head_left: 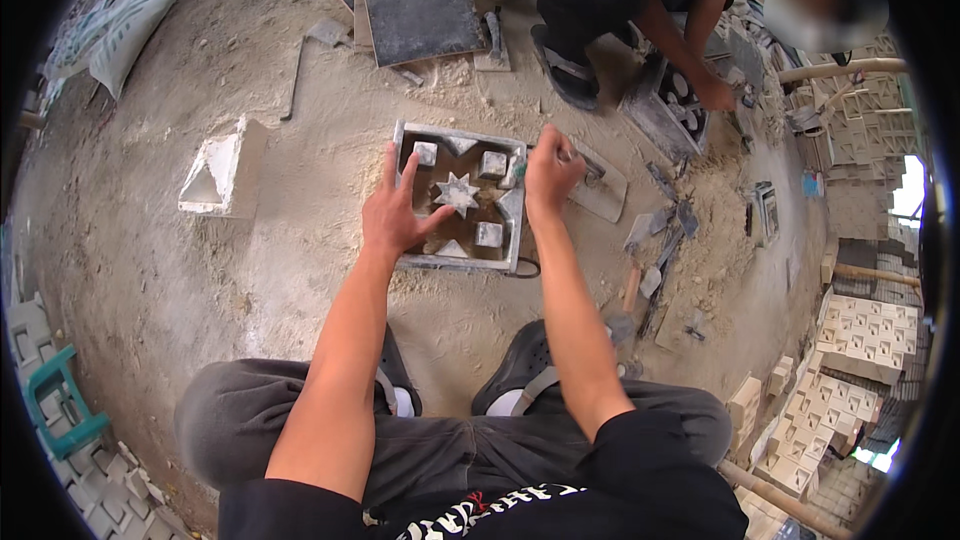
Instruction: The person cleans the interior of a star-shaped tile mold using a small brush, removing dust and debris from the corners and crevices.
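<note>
Mould [455,262] in the middle of it all, a pale-walled rectangular tray lying flat on the dusty ground [330,310] just beyond the feet, and both hands are on the job! Inside, an eight-pointed star [457,194] sits dead centre on a brownish bed, with square blocks [489,234] around it and triangular wedges [460,145] against the walls. Left hand [392,215] first: fingers spread wide, laid over the left wall, thumb reaching inward toward the star, its grasp free. Over to the right hand [552,177] — that one is curled into a tight fist at the right wall, knuckles up, with a small greenish piece [519,171] showing beside it at the rim; whether the fist has hold of that piece, I cannot tell. Just behind the fist lies a flat grey plate [608,190], partly covered by it. Out left stands a white-faced block [212,178], well apart from the tray, and beyond it a thin metal rod [295,80] on the floor. Up top, a dark square board [423,13] lies over other sheets. Upper right, a co-worker crouches — one hand [715,93] over a second tray [655,125]. Metal scraps [652,225] litter the right side, pale patterned blocks [868,330] pile up at the far edge, and a teal stool [62,400] stands at the lower left.
</note>
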{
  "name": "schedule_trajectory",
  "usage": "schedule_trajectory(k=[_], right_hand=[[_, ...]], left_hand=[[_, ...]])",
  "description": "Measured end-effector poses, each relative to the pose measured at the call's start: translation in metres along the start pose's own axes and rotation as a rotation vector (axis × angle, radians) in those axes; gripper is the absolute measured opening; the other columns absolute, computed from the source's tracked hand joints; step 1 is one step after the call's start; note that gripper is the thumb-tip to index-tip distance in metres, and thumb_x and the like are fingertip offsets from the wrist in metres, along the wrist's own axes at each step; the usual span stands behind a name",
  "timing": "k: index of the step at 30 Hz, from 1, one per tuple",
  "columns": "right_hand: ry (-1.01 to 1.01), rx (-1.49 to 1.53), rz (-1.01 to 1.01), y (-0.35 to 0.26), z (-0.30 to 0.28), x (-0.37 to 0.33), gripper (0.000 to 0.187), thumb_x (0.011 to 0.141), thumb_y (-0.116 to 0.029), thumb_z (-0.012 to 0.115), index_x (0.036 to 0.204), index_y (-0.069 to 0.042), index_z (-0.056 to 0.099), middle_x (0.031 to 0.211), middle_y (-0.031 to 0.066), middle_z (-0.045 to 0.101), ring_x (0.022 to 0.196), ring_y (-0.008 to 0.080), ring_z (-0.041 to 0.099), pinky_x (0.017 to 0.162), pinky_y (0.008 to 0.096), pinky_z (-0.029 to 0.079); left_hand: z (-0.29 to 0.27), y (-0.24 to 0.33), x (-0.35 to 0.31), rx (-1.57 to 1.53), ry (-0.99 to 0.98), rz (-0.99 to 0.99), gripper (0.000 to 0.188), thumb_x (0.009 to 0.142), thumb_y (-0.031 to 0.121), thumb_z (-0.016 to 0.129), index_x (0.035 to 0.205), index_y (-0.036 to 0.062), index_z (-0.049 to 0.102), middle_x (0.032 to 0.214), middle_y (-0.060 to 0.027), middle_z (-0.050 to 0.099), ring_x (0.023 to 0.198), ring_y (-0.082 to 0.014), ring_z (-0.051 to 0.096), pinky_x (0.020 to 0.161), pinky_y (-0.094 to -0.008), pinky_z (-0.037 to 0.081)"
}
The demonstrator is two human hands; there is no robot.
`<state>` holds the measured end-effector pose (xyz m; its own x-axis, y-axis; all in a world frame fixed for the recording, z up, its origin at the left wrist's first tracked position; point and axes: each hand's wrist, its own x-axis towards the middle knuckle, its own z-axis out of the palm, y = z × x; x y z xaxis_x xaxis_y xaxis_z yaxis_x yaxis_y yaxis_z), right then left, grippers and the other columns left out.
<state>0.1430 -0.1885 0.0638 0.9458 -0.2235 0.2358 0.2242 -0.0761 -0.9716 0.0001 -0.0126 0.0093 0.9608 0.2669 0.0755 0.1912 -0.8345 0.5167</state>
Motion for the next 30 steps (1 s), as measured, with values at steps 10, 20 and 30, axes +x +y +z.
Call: schedule_trajectory(k=[10, 20, 30], right_hand=[[-0.123, -0.091, 0.177, -0.025, 0.016, 0.001, 0.041, 0.094, -0.017, 0.054, 0.059, -0.004, 0.037, 0.057, -0.0069, 0.037, 0.057, 0.0039, 0.034, 0.051, 0.0266, 0.029], [-0.032, 0.062, 0.071, -0.023, 0.022, -0.004, 0.041, 0.096, -0.019, 0.052, 0.061, -0.004, 0.037, 0.057, -0.0059, 0.036, 0.057, 0.0044, 0.034, 0.05, 0.0268, 0.026], [-0.127, -0.059, 0.058, -0.037, 0.017, 0.016, 0.045, 0.094, -0.023, 0.053, 0.057, -0.003, 0.04, 0.052, -0.0037, 0.037, 0.054, 0.0056, 0.035, 0.048, 0.0318, 0.026]], left_hand=[[-0.001, -0.012, -0.004, 0.019, 0.015, -0.017, 0.098, 0.069, 0.067, 0.071, 0.145, 0.0138, 0.038, 0.155, -0.019, 0.025, 0.105, -0.0365, 0.063, 0.076, -0.0411, 0.055], [-0.006, -0.019, 0.002, 0.058, 0.055, -0.018, 0.097, 0.069, 0.067, 0.071, 0.145, 0.0153, 0.039, 0.155, -0.0181, 0.025, 0.104, -0.0355, 0.064, 0.076, -0.0409, 0.055], [-0.002, -0.01, -0.001, 0.031, 0.07, 0.004, 0.098, 0.069, 0.067, 0.071, 0.145, 0.0154, 0.038, 0.155, -0.0181, 0.027, 0.108, -0.035, 0.062, 0.078, -0.0404, 0.055]])
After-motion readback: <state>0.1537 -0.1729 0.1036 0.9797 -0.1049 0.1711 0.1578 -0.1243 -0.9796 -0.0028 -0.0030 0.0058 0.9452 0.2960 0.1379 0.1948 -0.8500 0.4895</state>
